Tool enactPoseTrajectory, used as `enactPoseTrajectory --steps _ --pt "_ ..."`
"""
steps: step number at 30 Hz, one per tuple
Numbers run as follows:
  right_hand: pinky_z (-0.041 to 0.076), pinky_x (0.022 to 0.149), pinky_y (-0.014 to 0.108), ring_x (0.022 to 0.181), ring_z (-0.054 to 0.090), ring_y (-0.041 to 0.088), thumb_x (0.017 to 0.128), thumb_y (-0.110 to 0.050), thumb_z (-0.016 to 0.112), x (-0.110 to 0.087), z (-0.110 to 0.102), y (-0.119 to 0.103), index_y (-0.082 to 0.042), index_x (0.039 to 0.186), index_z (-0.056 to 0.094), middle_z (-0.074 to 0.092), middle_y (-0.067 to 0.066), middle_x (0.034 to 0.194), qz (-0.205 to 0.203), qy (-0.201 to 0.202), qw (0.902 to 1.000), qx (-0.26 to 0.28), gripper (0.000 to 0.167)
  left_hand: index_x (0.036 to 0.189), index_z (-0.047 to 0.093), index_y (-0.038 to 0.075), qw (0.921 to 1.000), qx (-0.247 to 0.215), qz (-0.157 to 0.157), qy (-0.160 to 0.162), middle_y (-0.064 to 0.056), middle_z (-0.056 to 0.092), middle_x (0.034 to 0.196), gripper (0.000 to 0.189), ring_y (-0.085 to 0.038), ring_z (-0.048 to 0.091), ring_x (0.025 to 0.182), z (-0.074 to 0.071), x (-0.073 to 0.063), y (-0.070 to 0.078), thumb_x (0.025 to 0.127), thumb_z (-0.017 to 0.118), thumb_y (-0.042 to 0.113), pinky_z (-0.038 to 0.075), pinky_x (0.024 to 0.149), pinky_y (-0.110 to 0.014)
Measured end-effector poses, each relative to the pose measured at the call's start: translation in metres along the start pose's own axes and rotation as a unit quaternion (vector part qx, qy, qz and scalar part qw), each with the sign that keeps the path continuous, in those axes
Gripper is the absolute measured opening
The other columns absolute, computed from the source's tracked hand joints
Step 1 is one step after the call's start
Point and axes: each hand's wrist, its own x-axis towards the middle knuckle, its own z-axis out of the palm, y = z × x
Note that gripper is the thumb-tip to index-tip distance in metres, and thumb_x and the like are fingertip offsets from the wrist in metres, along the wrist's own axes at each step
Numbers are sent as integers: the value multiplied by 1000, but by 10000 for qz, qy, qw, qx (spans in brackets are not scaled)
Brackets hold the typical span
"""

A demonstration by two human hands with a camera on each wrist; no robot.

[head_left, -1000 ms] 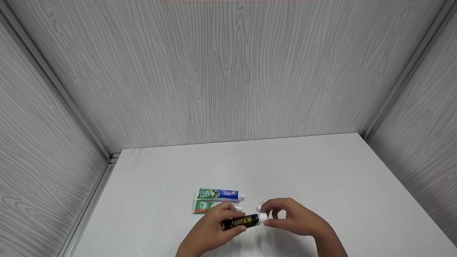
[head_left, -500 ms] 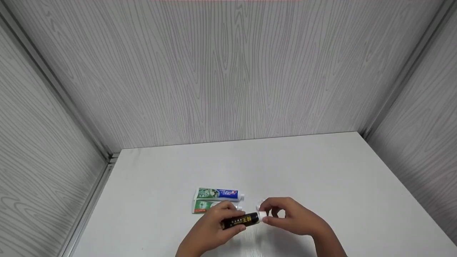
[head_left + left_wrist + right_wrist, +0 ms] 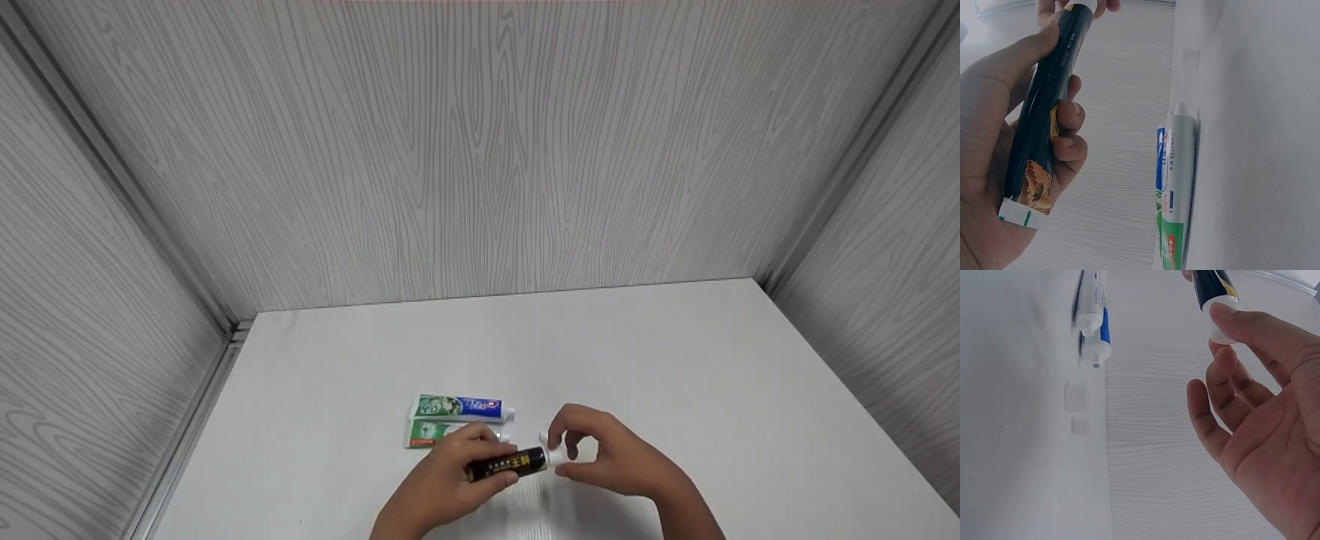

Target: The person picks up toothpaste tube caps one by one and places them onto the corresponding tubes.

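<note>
My left hand (image 3: pixel 454 480) grips a black toothpaste tube (image 3: pixel 1044 112) with gold lettering around its body, its white crimped end towards the palm in the left wrist view. The tube is held above the table, its capped end pointing right. At that end my right hand (image 3: pixel 619 457) pinches the white cap (image 3: pixel 1223 323), the thumb lying on the side facing the right wrist camera. The index fingertip is partly hidden behind the cap; the other fingers are bent loosely. Whether the cap sits fully on the tube's neck I cannot tell.
Two more toothpaste tubes lie side by side on the white table (image 3: pixel 337 367): a green and blue one (image 3: pixel 457 407) and a green and white one (image 3: pixel 1179 169), both uncapped. Two loose white caps (image 3: pixel 1078 398) lie near their nozzles. Grey wood-grain panels (image 3: pixel 480 150) enclose the table.
My right index finger has risen and spread a little from the thumb, and the white cap has shifted slightly right. The left hand and the black toothpaste tube stay nearly still.
</note>
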Motion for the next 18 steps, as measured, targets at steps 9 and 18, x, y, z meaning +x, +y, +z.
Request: enactPoseTrajectory --steps 9,18 --pt "59 79 31 89 64 20 86 6 81 0 1 0 -22 105 70 65 0 110 30 90 9999 -56 35 124 79 28 9999 -35 -133 -12 9 65 108 31 -4 60 93 -1 -1 0 99 75 45 57 82 -23" --pt "60 82 34 90 68 25 91 -5 82 0 1 0 -23 112 70 70 0 113 111 -2 9999 54 30 124 79 27 9999 -62 -152 -9 9 66 108 31 -4 61 93 -1 -1 1 98 76 45 58 82 -23"
